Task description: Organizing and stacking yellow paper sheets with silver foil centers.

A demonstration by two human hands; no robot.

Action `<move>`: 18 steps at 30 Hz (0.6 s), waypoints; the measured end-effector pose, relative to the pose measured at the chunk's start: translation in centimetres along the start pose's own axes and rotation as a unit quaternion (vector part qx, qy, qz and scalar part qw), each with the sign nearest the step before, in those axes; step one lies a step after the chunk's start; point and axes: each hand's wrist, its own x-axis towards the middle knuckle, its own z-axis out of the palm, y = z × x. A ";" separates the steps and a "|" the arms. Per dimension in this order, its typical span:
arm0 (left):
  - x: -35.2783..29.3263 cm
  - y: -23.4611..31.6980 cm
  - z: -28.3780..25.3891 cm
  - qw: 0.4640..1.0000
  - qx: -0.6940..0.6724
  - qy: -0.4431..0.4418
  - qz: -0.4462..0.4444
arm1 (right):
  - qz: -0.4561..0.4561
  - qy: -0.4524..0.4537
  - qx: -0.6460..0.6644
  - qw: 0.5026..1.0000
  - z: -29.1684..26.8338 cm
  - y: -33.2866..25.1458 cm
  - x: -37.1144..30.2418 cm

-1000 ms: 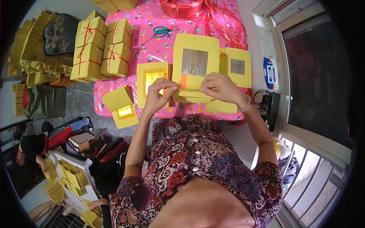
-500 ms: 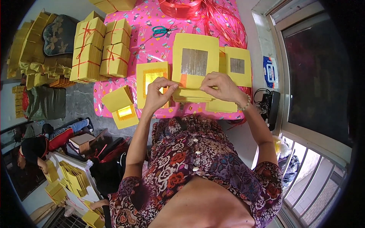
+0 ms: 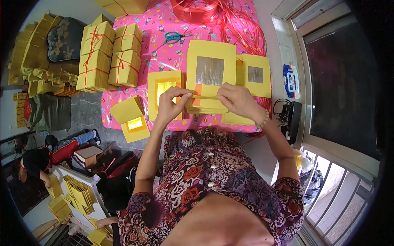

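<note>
A stack of yellow joss paper (image 3: 210, 70) with a silver foil square and an orange strip lies in front of me. My left hand (image 3: 173, 102) pinches the left end of its top sheet's near edge between thumb and fingers. At the right end of that edge, my right hand (image 3: 238, 101) is closed with curled fingers. Between the hands the edge is turned up in a narrow fold. Just left of my left hand lies a stack of gold-foil joss paper (image 3: 152, 92). Beyond my right hand sits a smaller silver-foil stack (image 3: 264, 78).
Tied yellow bundles (image 3: 97, 67) stand at the back left of the pink tablecloth (image 3: 156, 53). Teal-handled scissors (image 3: 174, 37) and red plastic ribbon (image 3: 197, 14) lie at the back. An opened-out gold-foil stack (image 3: 130, 119) overhangs the left edge. People handle paper at lower left.
The view has shifted slightly, so the table appears a little lower. My right hand's fingers have curled in further at the fold; my left hand keeps its pinch.
</note>
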 end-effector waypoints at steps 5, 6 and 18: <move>0.1 2.3 0.1 0.991 0.055 0.062 0.109 | 0.026 0.044 0.011 0.999 -1.0 -0.5 0.6; 0.1 3.3 0.3 0.971 0.103 0.131 0.168 | 0.039 0.067 0.027 0.997 -1.4 -0.1 1.0; 4.6 4.6 5.2 0.901 0.323 -0.044 0.288 | 0.068 0.122 -0.001 0.990 -2.8 9.6 8.6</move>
